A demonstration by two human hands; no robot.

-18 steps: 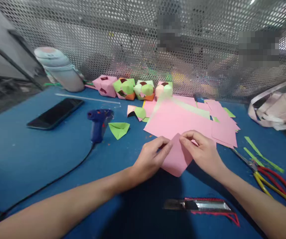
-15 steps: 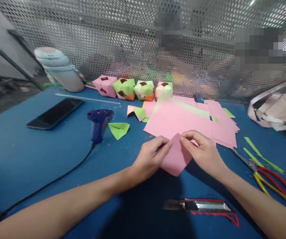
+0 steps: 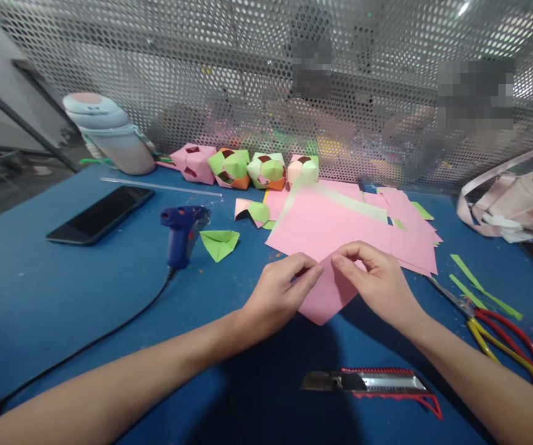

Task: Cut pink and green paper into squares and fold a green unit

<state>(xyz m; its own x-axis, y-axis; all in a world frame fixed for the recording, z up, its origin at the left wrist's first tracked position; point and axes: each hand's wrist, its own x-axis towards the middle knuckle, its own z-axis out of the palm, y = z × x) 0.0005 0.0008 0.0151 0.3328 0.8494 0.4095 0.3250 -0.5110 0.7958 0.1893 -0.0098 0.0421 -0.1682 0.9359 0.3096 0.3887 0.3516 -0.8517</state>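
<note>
A piece of pink paper (image 3: 324, 300) is held between my two hands, its lower corner pointing toward me. My left hand (image 3: 287, 287) pinches its left edge between thumb and fingers. My right hand (image 3: 373, 275) pinches it near the top corner, close to the left fingertips. Behind my hands lie larger pink sheets (image 3: 331, 222). To the left, a folded green paper piece (image 3: 220, 243) rests beside a blue glue gun (image 3: 182, 235). A box cutter (image 3: 373, 381) with a red edge lies in front of me, below my hands.
Several folded paper balls (image 3: 229, 168) line the back by a perforated metal panel (image 3: 248, 74). At left are a phone (image 3: 104, 213), a glue stick (image 3: 159, 186) and a bottle (image 3: 113, 136). Scissors (image 3: 484, 334), green strips (image 3: 484, 287) and a bag (image 3: 526, 201) are at right.
My fingertips have come slightly closer together at the top of the pink paper, covering more of its top corner. The view has shifted slightly; the other things lie as before.
</note>
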